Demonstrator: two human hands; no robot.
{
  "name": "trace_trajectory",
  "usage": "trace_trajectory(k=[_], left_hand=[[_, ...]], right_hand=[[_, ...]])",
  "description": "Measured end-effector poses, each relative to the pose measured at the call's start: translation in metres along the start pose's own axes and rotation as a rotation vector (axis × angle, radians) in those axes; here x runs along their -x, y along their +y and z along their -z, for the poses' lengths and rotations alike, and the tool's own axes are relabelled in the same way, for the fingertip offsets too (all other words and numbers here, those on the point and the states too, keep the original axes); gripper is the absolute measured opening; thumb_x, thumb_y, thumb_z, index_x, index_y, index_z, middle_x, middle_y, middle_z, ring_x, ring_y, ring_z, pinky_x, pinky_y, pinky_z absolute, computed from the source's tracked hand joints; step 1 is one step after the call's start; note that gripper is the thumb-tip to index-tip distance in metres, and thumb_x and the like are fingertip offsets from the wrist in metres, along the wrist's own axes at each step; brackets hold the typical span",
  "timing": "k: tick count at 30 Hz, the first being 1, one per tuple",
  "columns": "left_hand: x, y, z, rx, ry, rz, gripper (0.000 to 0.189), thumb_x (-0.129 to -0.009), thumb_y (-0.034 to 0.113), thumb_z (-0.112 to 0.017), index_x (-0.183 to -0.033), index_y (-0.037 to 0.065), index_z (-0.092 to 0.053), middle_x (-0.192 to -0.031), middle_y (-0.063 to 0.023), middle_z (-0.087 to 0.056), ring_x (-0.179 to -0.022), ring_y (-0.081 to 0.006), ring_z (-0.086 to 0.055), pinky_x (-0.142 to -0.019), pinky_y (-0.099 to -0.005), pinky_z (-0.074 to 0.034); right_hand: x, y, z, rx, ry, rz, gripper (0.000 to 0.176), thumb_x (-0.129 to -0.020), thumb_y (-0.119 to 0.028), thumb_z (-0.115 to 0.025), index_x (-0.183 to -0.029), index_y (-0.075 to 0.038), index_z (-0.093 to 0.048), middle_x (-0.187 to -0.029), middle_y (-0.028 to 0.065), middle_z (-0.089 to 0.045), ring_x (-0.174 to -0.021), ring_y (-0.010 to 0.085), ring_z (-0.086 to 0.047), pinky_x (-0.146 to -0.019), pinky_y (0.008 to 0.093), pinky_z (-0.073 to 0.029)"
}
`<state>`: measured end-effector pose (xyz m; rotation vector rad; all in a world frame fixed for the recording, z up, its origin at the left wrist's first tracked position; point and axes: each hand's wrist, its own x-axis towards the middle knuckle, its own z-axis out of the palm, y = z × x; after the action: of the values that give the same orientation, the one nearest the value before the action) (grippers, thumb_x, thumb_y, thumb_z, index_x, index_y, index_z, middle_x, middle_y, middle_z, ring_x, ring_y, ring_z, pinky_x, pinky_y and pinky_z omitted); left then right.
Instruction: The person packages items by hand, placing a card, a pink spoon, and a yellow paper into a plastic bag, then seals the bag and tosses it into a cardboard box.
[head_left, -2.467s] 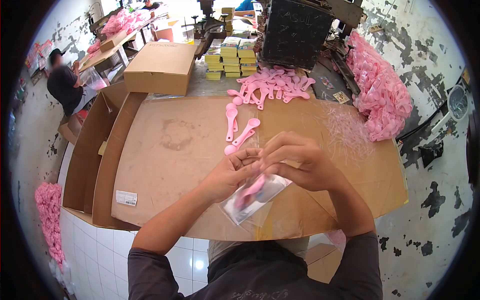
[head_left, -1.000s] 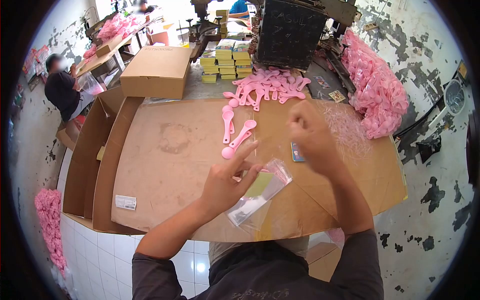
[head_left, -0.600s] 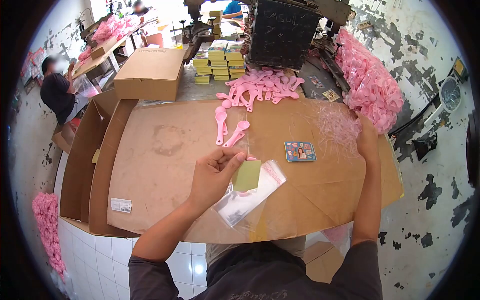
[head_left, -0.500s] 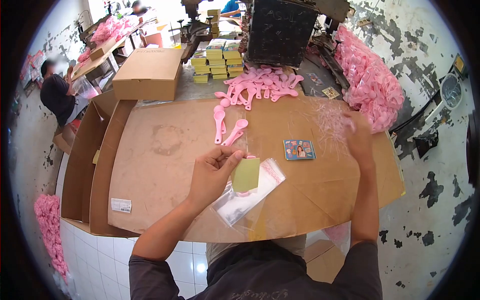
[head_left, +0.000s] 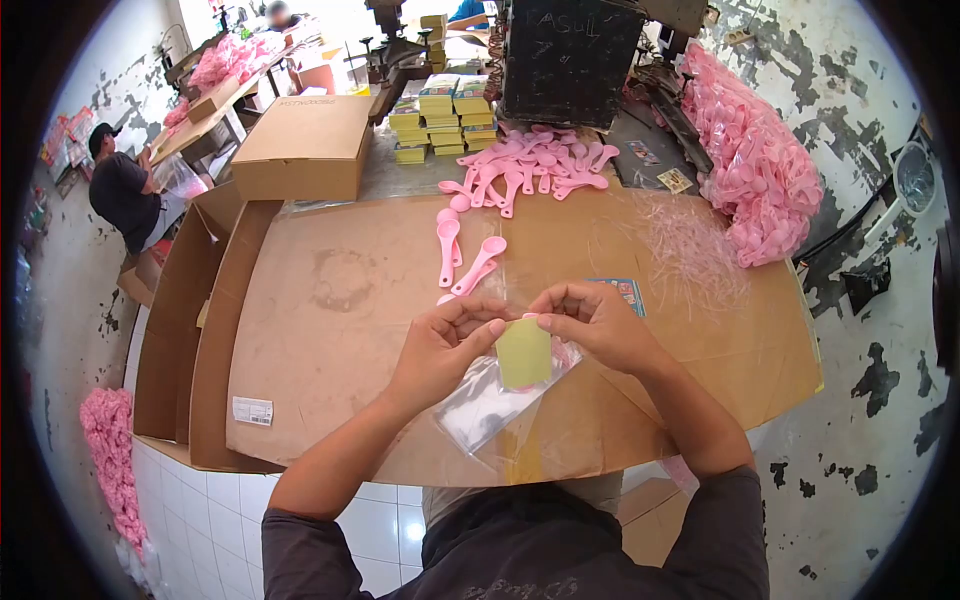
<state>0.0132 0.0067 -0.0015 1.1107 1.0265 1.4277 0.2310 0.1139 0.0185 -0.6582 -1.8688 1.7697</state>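
Observation:
My left hand (head_left: 445, 345) is closed in a pinch on the upper left corner of a plain yellow-green card (head_left: 524, 355). A bit of pink shows at the card's top edge and below its lower edge. The thumb and fingers of my right hand (head_left: 600, 325) are pinched together at the card's top right; anything thin between them is too small to make out. Under the card lies a clear plastic bag (head_left: 480, 412). Just beyond my right hand, a blue printed card (head_left: 630, 293) is partly covered. Pink measuring spoons (head_left: 480, 268) lie beyond my left hand.
Thin pinkish strands (head_left: 700, 250) are heaped on the cardboard sheet (head_left: 330, 350) at right. Further back are a spoon pile (head_left: 530, 165), card stacks (head_left: 440, 100), a closed carton (head_left: 300, 150), a black machine box (head_left: 570, 60) and bagged pink spoons (head_left: 770, 190). A person (head_left: 125, 190) works at left.
My right hand has come from the strand heap to the card's top edge, beside my left hand. The left hand still holds the card. The view has shifted slightly.

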Motion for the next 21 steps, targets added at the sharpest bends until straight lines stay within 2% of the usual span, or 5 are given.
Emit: trace_trajectory(k=[5, 9, 11, 14, 21], left_hand=[[-0.001, -0.008, 0.004, -0.056, 0.033, 0.071, 0.021, -0.098, 0.007, -0.071, -0.117, -0.003, -0.069, -0.102, -0.0091, -0.075, -0.091, -0.0130, -0.072, -0.077, -0.0269, -0.062], [-0.004, -0.014, 0.009, -0.107, 0.026, 0.047, 0.021, -0.098, 0.007, -0.071, -0.116, -0.004, -0.070, -0.100, -0.0088, -0.076, -0.089, -0.0116, -0.072, -0.076, -0.0251, -0.061], [-0.005, -0.016, 0.010, -0.109, 0.029, 0.063, 0.019, -0.097, 0.007, -0.072, -0.114, -0.004, -0.071, -0.097, -0.0081, -0.076, -0.087, -0.0115, -0.072, -0.075, -0.0247, -0.060], [-0.006, -0.013, 0.008, -0.066, 0.039, 0.041, 0.018, -0.097, 0.006, -0.071, -0.112, -0.004, -0.071, -0.097, -0.0083, -0.076, -0.086, -0.0111, -0.072, -0.073, -0.0240, -0.060], [-0.005, -0.017, 0.009, -0.180, 0.029, -0.071, 0.017, -0.097, 0.002, -0.070, -0.113, -0.004, -0.071, -0.099, -0.0096, -0.076, -0.090, -0.0132, -0.072, -0.079, -0.0270, -0.061]], right_hand=[[-0.001, 0.010, 0.006, 0.023, 0.047, 0.016, 0.022, -0.099, -0.009, -0.069, -0.115, 0.005, -0.072, -0.101, 0.0070, -0.074, -0.090, 0.0086, -0.068, -0.081, 0.0244, -0.055], [0.000, 0.010, 0.004, -0.014, 0.093, 0.036, 0.022, -0.099, -0.008, -0.069, -0.115, 0.006, -0.073, -0.100, 0.0071, -0.075, -0.088, 0.0082, -0.068, -0.078, 0.0237, -0.056], [0.000, 0.014, 0.006, 0.004, 0.053, 0.036, 0.021, -0.098, -0.008, -0.069, -0.114, 0.006, -0.073, -0.101, 0.0072, -0.075, -0.089, 0.0081, -0.068, -0.078, 0.0235, -0.055], [0.000, 0.016, 0.008, 0.003, 0.044, 0.051, 0.020, -0.098, -0.008, -0.070, -0.113, 0.006, -0.073, -0.100, 0.0071, -0.075, -0.089, 0.0079, -0.068, -0.077, 0.0233, -0.055], [0.001, 0.021, 0.015, 0.036, 0.034, 0.077, 0.016, -0.098, -0.007, -0.070, -0.110, 0.003, -0.074, -0.099, 0.0043, -0.073, -0.086, 0.0077, -0.066, -0.076, 0.0246, -0.054]])
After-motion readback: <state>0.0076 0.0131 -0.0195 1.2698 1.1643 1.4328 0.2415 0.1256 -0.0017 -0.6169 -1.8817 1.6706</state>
